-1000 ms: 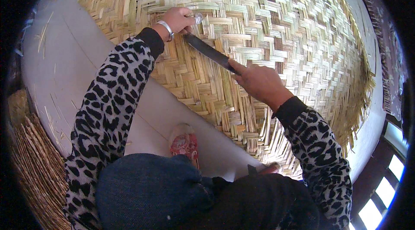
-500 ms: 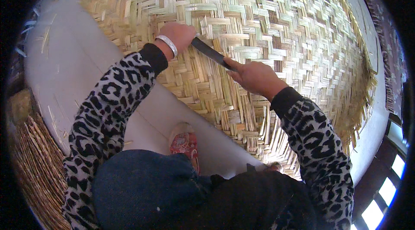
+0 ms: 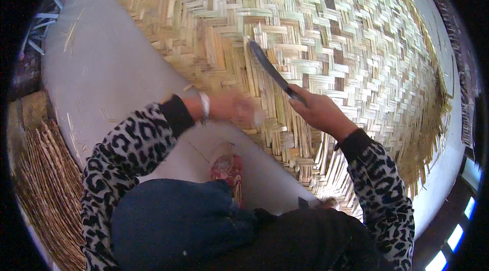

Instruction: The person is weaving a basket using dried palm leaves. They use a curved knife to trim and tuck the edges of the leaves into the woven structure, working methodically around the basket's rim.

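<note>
My right hand (image 3: 326,114) is closed around one end of a dark, slightly curved, knife-like blade (image 3: 271,69). Its free end points up and to the left, over a large mat (image 3: 331,26) woven from pale yellow-green strips. My left hand (image 3: 232,108), with a white band at the wrist, is over the mat's left edge, apart from the blade. Motion smears its fingers, so their pose is unclear. Loose strip ends (image 3: 318,153) stand out along the mat's near part.
The mat lies on a smooth grey floor (image 3: 112,62). A bundle of thin brown stalks (image 3: 48,184) is at the lower left. My foot in a red patterned shoe (image 3: 226,171) is beside the mat's edge. A few loose straws (image 3: 74,29) are scattered at the upper left.
My left hand has let go of the blade's far end and moved down toward me. My right hand, still holding the blade, has shifted slightly right and down.
</note>
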The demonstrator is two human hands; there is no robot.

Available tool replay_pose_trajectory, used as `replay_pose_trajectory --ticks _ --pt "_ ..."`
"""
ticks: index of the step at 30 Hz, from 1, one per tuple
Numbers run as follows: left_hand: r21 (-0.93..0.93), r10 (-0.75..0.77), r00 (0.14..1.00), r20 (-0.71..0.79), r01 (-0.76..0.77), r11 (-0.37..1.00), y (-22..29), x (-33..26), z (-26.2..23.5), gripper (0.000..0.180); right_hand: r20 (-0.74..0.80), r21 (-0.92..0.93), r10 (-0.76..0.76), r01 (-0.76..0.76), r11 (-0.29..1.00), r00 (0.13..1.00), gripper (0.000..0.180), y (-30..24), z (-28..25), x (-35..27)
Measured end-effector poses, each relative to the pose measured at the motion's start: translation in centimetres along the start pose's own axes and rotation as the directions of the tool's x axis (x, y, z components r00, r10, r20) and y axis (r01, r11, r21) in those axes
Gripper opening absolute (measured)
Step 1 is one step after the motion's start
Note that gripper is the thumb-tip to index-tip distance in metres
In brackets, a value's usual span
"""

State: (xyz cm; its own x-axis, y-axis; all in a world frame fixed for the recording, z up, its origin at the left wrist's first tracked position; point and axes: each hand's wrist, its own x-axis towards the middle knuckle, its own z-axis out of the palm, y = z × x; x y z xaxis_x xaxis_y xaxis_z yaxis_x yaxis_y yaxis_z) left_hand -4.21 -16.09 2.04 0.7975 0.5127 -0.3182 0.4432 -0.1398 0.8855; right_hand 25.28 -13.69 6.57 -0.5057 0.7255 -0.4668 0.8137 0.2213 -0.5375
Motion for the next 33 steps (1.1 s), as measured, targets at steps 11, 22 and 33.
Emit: replay_pose_trajectory --ticks 11,22,33 --pt "-0.641 -0.597 0.647 -0.474 0.21 0.738 -3.3 6.9 -7.1 0.021 0.051 0.512 0.174 -0.175 0.841 0.983 0.058 -3.9 0.3 -4.0" --pt "-0.846 -0.697 0.565 -0.441 -0.001 0.534 -2.7 3.5 -2.4 0.029 0.237 0.277 -0.008 -0.06 0.959 0.971 0.057 -5.3 -2.5 -2.8" --pt "-0.852 -0.729 0.558 -0.395 0.075 0.519 -2.9 4.0 -1.4 0.028 0.247 0.156 -0.033 -0.006 0.988 0.969 0.055 -5.4 -2.8 -1.8"
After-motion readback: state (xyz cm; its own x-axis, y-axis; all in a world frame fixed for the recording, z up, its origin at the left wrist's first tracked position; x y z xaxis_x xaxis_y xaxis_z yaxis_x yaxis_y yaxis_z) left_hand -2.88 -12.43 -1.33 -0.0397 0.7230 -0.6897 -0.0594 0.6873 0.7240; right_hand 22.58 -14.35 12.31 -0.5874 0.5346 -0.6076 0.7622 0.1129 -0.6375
